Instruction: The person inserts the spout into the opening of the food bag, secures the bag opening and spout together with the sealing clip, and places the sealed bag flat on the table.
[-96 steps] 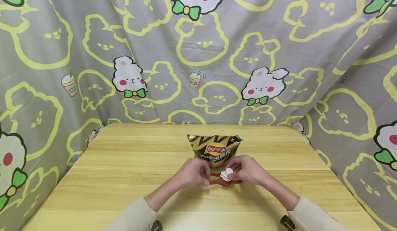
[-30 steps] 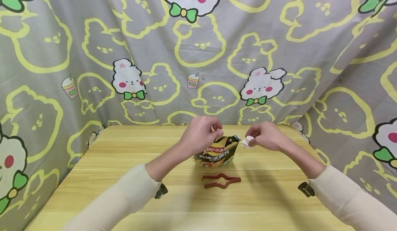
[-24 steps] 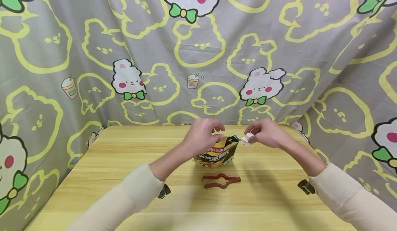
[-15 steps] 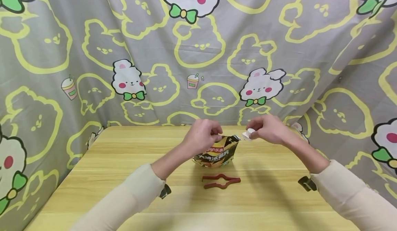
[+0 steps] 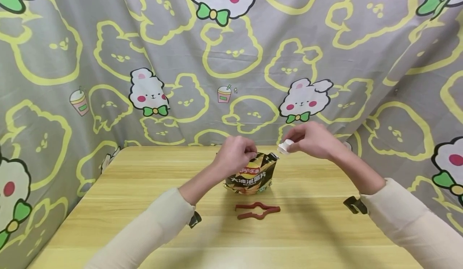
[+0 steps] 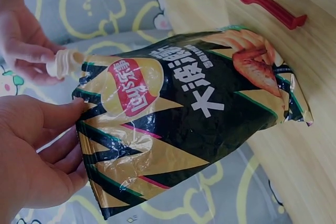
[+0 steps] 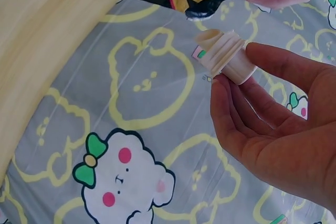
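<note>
Seemingly for steadiness, a black-and-gold foil bag [image 6: 191, 114] is pinched by the left hand [image 6: 38, 153], a ribbed white plastic spout [image 7: 229, 60] by the right hand [image 7: 283, 124].

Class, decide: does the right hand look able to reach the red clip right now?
Probably yes: the red clip lies uncovered on the table. However, the right hand pinches a white piece, which might hinder gripping.

A wood-grain table [image 5: 155, 184] with a red clip [image 5: 271, 210] and an upright chip bag [image 5: 252, 177] on it.
</note>
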### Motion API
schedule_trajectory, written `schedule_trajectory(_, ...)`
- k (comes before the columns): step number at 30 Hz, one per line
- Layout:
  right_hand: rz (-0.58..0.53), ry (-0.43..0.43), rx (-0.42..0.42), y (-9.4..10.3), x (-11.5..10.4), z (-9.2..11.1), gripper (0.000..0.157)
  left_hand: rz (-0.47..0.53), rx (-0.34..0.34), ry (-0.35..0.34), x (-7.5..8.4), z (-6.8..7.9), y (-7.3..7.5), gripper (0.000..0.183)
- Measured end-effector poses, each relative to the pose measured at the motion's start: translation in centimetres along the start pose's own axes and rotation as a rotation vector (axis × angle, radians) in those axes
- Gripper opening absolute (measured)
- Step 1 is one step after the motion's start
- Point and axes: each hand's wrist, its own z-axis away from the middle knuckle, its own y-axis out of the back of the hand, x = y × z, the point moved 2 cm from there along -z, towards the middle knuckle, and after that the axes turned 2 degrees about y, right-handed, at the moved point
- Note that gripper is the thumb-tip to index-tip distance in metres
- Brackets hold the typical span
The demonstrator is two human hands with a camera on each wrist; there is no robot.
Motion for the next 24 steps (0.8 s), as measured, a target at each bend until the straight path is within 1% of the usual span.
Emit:
schedule_trajectory(4,0.000,0.020,-0.003,-0.5,-0.2,-0.3,0.022,-0.011,0.008,-0.006,0.0,-0.1,-0.1,0.009)
schedule_trajectory(12,-0.054,0.042,-0.042,-1.8,-0.5,-0.9,0.022,0.009,0.027,0.012,-0.3,-0.2,0.0,0.012)
schedule_trajectory(24,-0.060,0.018,-0.044,-2.4,-0.6,-1.3,0.023,0.007,0.020,0.034,-0.4,-0.4,0.1,0.010)
